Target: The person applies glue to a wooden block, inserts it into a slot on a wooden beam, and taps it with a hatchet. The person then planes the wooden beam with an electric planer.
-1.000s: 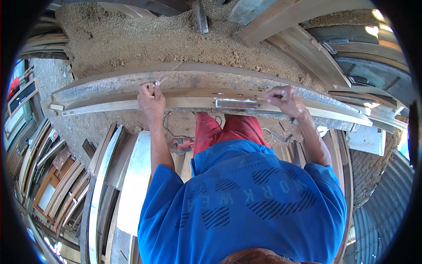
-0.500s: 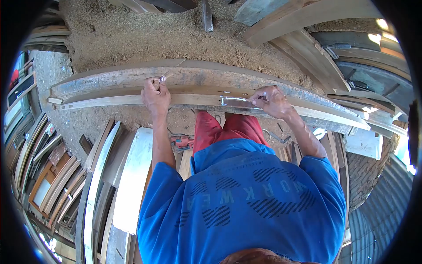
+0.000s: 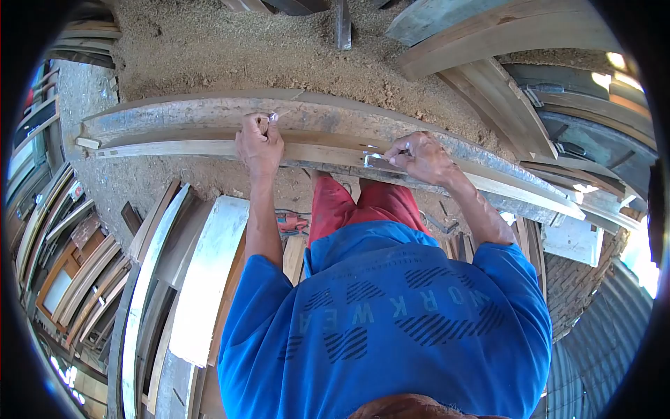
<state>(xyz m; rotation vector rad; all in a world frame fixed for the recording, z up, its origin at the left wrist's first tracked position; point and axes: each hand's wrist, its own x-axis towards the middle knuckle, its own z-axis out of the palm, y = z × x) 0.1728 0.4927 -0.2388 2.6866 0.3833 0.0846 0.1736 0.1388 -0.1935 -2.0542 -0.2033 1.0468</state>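
A long, pale wooden strip lies lengthwise along a worn, thick timber beam in front of me. My left hand is closed at the strip's left part, thumb and fingers pinched together. Whatever it may hold is too small to name; a thin pale line shows just beyond the fingertips. Farther right, my right hand is closed on a small flat plate with a shiny edge, resting at or just over the strip. The fingers cover the plate's right part, and its exact kind is unclear.
Sawdust covers the ground beyond the beam. Large boards lean at the upper right. Planks and a white board stand at the lower left. A red power tool sits on the ground near my legs.
My hands have come slightly closer together. The right hand has shifted left and covers more of the flat plate. The whole view has also moved a little.
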